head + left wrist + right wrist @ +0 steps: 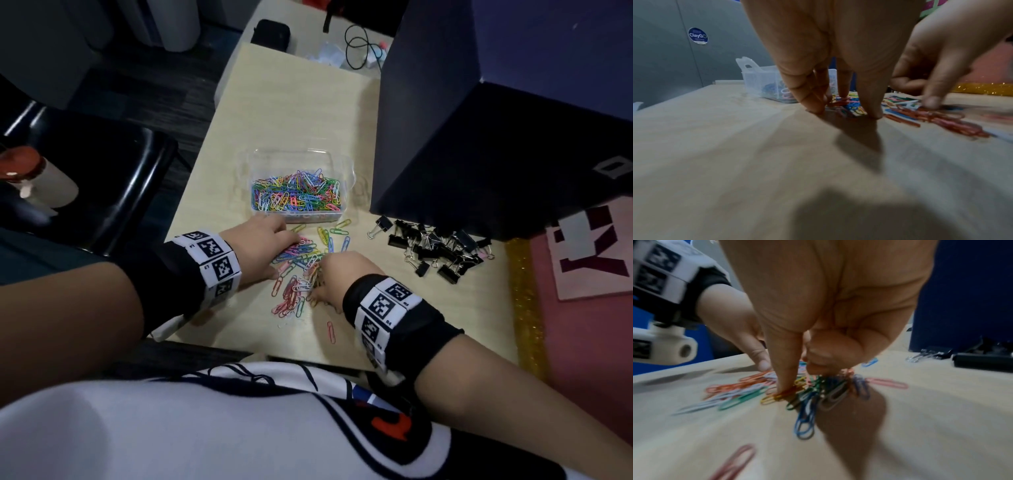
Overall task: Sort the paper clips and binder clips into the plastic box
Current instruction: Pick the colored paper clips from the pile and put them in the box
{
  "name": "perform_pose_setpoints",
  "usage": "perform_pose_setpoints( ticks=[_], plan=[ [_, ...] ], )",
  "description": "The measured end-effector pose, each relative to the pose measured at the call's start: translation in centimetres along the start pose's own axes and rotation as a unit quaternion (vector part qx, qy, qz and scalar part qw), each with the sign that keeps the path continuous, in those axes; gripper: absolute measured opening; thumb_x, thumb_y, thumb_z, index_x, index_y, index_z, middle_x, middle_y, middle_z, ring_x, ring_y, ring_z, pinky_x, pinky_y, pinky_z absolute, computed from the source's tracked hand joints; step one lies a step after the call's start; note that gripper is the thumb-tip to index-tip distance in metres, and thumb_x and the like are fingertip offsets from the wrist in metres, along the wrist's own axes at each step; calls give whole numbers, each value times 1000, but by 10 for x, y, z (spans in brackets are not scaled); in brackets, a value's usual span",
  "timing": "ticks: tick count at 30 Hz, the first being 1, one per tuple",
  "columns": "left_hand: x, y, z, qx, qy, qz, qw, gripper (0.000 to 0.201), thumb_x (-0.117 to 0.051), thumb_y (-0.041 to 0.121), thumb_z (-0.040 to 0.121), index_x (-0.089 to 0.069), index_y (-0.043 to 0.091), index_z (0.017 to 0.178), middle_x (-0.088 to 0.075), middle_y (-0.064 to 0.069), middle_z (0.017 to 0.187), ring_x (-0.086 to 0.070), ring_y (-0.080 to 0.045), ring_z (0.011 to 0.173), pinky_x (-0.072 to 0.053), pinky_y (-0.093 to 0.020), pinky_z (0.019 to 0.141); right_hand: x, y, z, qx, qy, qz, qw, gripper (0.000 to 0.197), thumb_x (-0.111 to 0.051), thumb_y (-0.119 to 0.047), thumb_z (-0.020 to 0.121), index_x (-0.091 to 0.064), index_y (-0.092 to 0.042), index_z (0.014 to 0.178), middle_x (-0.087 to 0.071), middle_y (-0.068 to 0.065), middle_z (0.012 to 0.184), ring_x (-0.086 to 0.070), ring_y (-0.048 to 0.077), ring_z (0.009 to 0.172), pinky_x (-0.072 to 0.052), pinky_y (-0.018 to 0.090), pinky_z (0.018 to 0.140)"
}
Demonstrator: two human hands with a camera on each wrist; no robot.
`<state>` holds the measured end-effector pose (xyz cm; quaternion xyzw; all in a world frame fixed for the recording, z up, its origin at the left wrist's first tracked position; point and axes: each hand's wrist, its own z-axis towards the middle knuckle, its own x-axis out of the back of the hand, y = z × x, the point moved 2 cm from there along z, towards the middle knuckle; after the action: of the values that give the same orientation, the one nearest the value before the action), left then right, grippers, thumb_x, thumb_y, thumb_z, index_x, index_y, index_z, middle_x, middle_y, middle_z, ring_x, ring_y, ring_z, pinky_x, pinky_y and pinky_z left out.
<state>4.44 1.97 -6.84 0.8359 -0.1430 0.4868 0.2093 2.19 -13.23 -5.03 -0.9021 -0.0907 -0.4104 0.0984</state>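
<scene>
Near the desk's (274,120) front edge, the right grip (337,274) clutches bunched paper clips (834,394); the left grip (263,246), fingers straight, presses the pile.

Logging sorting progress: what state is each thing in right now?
plastic box: open, part-filled with sorted clips.
loose paper clips: scattered on the table.
binder clips: heaped on the table, outside the box.
left hand: fingertips down among loose paper clips.
right hand: gripping a bunch of loose paper clips.
</scene>
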Motion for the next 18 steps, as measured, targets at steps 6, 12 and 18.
perform_pose_setpoints(
  ticks=[6, 12, 18],
  plan=[
    [-3, -1, -6, -25, 17, 3, 1000, 81, -62, 54, 80, -25, 27, 146, -35, -4, 134, -37, -23, 123, -40, -37, 102, 17, 30, -11, -99, 21, 45, 994, 50, -68, -37, 82, -45, -10, 118, -57, 9, 112, -56, 25, 97, -44, 29, 72],
    [-14, 8, -14, 0, -24, 107, 994, 130, -64, 82, 46, -1, 31, 147, -21, -2, 143, -27, -25, 130, -43, -45, 99, -11, 22, -26, -157, -82, 49, 983, 100, -87, -45, 55, -27, -16, 129, -46, 9, 118, -56, 28, 105, -48, 37, 84],
    [-11, 18, 2, 23, -3, 71, 997, 103, -73, 67, 59, -27, 23, 140, -34, -7, 129, -36, -28, 119, -46, -46, 94, -22, 21, -15, -176, 36, 184, 967, 87, -86, -39, 62, -28, -17, 123, -47, 8, 123, -56, 26, 109, -45, 33, 83]
  ],
)
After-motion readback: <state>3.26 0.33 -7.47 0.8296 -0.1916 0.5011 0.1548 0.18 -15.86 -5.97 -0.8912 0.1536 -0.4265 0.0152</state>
